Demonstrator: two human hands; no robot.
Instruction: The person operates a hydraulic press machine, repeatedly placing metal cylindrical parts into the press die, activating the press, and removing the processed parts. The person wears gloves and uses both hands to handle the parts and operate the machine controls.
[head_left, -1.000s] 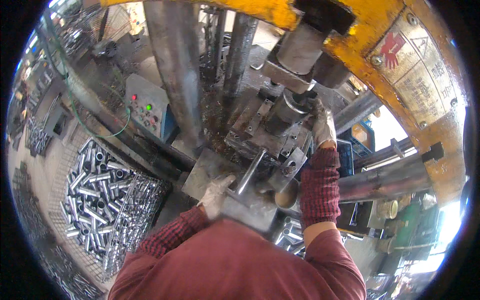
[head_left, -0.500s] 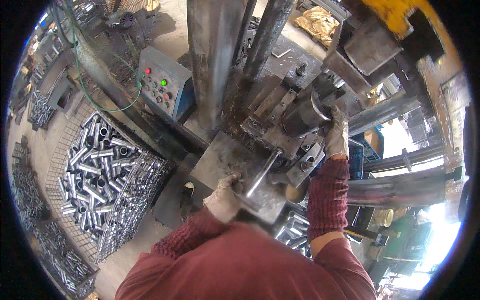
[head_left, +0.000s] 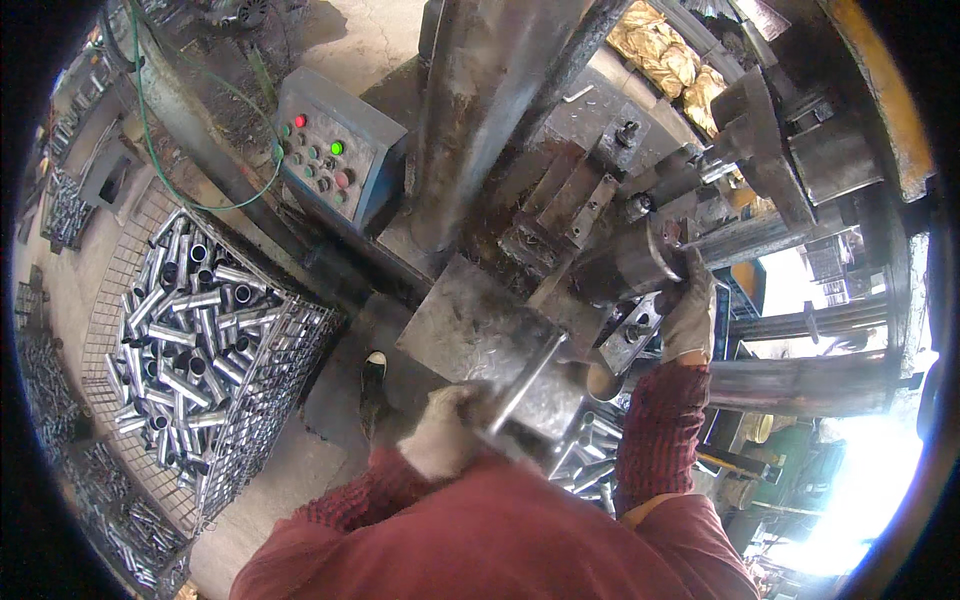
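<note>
My left hand [head_left: 445, 440], in a dirty white glove, grips the near end of a short metal tube [head_left: 525, 385] lying on the steel work plate [head_left: 470, 325] of a press machine. My right hand [head_left: 688, 315], also gloved, is raised against the machine's dark cylindrical die [head_left: 625, 265], touching its end; whether its fingers close on anything I cannot tell. Both arms wear red knit sleeves. The tube points up and to the right toward the die.
A wire-mesh bin [head_left: 200, 330] full of several cut metal tubes stands at my left. A grey control box [head_left: 335, 155] with red and green buttons sits behind the plate. Heavy steel columns [head_left: 480, 110] rise beyond. More tubes [head_left: 590, 455] lie below the plate. My shoe [head_left: 373, 375] shows on the floor.
My left hand has slid down along the tube toward my body, and the view has tilted down and left. My right hand stays at the die.
</note>
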